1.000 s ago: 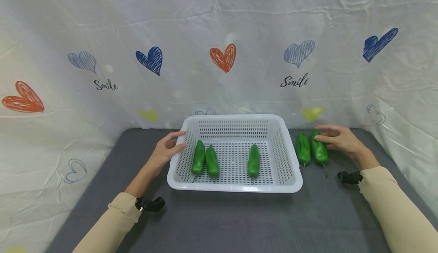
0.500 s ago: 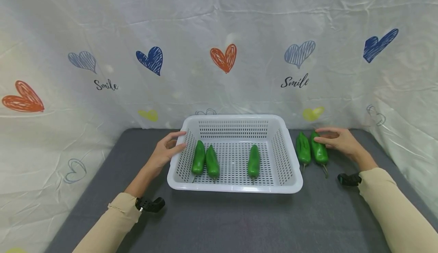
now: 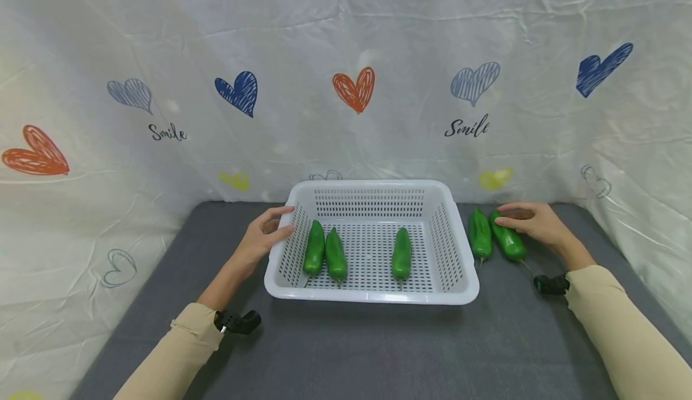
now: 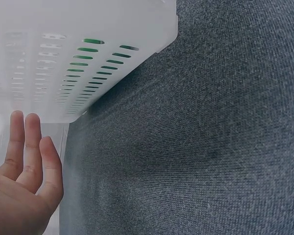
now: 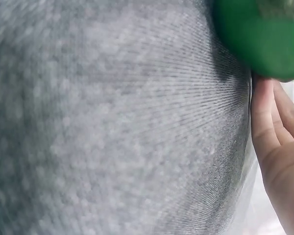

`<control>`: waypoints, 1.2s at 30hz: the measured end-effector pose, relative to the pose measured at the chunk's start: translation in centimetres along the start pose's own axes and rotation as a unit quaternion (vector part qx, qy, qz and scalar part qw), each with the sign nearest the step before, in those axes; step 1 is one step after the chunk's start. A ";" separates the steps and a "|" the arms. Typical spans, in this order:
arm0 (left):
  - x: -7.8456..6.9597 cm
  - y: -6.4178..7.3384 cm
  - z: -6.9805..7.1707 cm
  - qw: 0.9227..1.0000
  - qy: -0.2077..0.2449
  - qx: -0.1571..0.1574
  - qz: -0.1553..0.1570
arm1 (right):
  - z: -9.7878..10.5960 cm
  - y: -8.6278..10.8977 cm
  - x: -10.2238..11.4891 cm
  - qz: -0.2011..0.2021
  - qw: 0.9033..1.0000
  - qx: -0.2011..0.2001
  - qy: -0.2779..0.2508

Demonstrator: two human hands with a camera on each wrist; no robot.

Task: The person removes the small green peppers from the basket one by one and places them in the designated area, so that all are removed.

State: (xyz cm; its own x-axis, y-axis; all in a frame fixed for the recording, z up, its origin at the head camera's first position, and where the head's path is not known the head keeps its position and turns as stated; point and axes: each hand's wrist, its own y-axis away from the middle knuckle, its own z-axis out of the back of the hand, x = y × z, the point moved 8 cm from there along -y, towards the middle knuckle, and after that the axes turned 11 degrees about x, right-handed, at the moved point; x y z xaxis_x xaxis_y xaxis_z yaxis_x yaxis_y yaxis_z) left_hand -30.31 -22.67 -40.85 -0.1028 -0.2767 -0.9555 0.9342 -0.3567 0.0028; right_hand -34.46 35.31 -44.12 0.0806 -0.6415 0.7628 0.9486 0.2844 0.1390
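In the head view my right hand [image 3: 532, 226] pinches the upper end of a green chili pepper [image 3: 510, 242] between thumb and fingers, on the table right of the basket. That pepper slants, its stem end toward my wrist. In the right wrist view its blunt end [image 5: 264, 44] looms large above my thumb. Another green pepper [image 3: 480, 235] lies close beside it. My left hand [image 3: 258, 241] rests its thumb and index finger on the left rim of a white plastic basket [image 3: 373, 297]. Its other fingers [image 4: 33, 147] extend outside the perforated wall.
Inside the basket lie three green peppers, two side by side at the left [image 3: 336, 257] and one right of centre [image 3: 401, 254]. Dark grey cloth [image 3: 373, 352] covers the table. A white curtain [image 3: 303, 39] with printed hearts hangs behind the table.
The pepper in my right hand has swung its stem end to the right, away from its neighbour. My left hand and the basket have stayed in place.
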 end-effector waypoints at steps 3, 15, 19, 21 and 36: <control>0.1 0.0 0.0 1.000 0.000 -0.001 0.000 | 0.0 0.1 0.2 0.001 1.000 -0.005 0.007; 0.0 -0.1 -0.1 1.000 -0.002 0.000 0.001 | 0.4 0.8 0.2 0.007 1.000 -0.006 -0.006; 0.1 0.0 0.0 1.000 -0.001 -0.002 0.006 | 0.7 1.2 0.3 0.005 1.000 -0.005 -0.018; 0.1 0.0 0.0 1.000 0.001 -0.003 0.009 | 0.8 1.4 0.4 0.011 1.000 -0.003 -0.027; 0.2 0.0 -0.1 1.000 0.012 -0.001 0.002 | 1.2 3.0 2.2 0.068 0.995 -0.014 -0.067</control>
State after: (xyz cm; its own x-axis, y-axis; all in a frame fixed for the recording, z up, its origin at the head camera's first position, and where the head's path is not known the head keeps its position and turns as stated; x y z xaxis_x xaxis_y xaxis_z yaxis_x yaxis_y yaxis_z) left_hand -30.29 -22.64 -41.04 -0.0903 -0.2567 -0.9623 0.9353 -0.3538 0.0066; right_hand -31.78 35.63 -41.25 0.1690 -0.4975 0.8509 0.9403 0.3402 0.0121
